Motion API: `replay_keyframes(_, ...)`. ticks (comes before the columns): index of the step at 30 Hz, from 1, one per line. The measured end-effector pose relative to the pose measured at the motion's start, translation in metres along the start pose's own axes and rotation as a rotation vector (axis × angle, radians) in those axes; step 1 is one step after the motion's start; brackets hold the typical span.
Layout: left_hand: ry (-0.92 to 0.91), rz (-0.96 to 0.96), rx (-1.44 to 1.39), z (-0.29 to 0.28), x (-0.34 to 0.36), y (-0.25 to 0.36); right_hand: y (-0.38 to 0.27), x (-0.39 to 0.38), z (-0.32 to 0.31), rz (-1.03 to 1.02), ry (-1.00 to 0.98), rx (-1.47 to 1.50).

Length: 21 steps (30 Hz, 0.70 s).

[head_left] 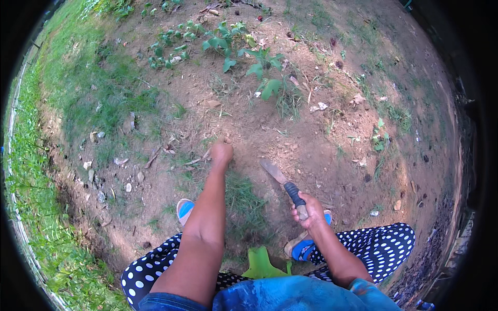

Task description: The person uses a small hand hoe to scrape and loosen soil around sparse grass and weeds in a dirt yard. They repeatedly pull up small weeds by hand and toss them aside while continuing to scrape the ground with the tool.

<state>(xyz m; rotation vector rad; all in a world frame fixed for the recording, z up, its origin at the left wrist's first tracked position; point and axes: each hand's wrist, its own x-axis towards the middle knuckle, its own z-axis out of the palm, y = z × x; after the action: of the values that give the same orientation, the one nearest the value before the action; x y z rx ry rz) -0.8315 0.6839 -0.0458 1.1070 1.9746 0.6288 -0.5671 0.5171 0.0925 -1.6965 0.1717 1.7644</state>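
My left hand (pixel 222 151) is down at the bare soil (pixel 244 140), fingers curled beside dry stalks and thin grass (pixel 207 142); whatever they hold is hidden. In my right hand (pixel 307 211) is a broad-bladed knife (pixel 272 171) with a dark wrapped handle, its blade angled toward the upper left over the dirt, right of my left hand. A tuft of grass (pixel 241 202) grows below both hands. Blue sandals (pixel 301 249) show on my feet, between dark polka-dot trouser legs (pixel 371 246).
Leafy seedlings (pixel 223 49) grow ahead, with a small plant (pixel 379 139) at right. Grass and low greenery (pixel 28 186) line the left edge, along a pale strip (pixel 13 119). Stones (pixel 101 196) and dry leaves are scattered around. A green plastic object (pixel 259 264) lies below me.
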Motion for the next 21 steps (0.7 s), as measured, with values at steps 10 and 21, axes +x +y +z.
replay_keyframes(10, -0.234, 0.127, 0.067, 0.026, -0.027, 0.016, -0.016, -0.06, 0.012, -0.281, -0.032, -0.205)
replay_keyframes(21, -0.051, 0.166, 0.032, 0.021, -0.008, 0.023, 0.005, 0.021, 0.023, -0.066, 0.095, -0.08)
